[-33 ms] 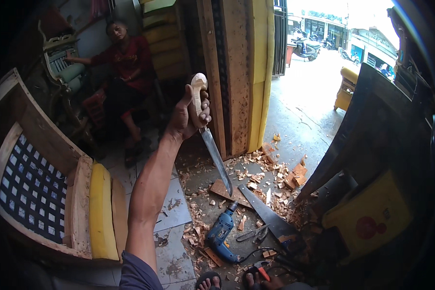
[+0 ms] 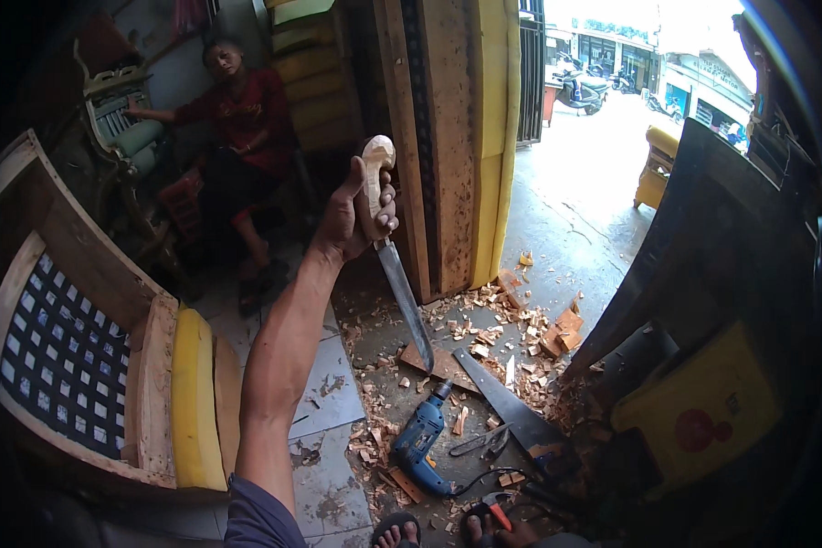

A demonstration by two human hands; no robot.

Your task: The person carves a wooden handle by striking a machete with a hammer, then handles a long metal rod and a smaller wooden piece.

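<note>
My left hand (image 2: 349, 219) is raised at the middle, fingers wrapped round the pale, rough-carved wooden handle of a long knife (image 2: 402, 288). Its straight metal blade points down and slightly right, with the tip over a flat wood piece on the floor. At the bottom edge, in shadow, my right hand (image 2: 521, 535) is closed round a tool with a red-orange handle (image 2: 500, 517) and a metal head; its exact kind is hard to make out. Between my hands a blue power drill (image 2: 418, 440) lies on the floor beside a handsaw (image 2: 507, 402).
Wood shavings (image 2: 543, 338) and offcuts litter the floor. A wooden chair frame (image 2: 151, 384) with black webbing stands left, and tall yellow-padded frames (image 2: 498, 155) rise ahead. One person (image 2: 242, 114) sits at the back left. A dark panel (image 2: 676, 228) leans at right, by a yellow container (image 2: 703, 411).
The knife has turned a little in my left hand, its tip swinging slightly left. My right hand stays low, around the red-handled tool.
</note>
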